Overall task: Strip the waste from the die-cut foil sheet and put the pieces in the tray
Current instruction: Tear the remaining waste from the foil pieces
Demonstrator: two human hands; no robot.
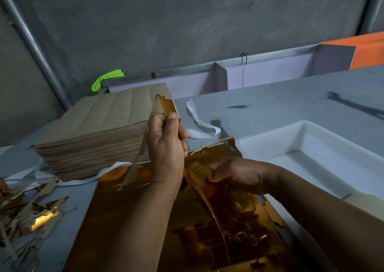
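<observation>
Paper stack (pixel 93 126) behind, scraps (pixel 31 215) left, tray (pixel 270 131) right; left hand (pixel 166 145) pinches a waste strip (pixel 168 105), right hand (pixel 239 176) grips the foil sheet (pixel 128 219).

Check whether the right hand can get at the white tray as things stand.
Probably yes. The white tray lies right beside the right hand, open-topped, with nothing between them. The hand's grip is on the foil sheet, though, so it may need to let go first.
</observation>
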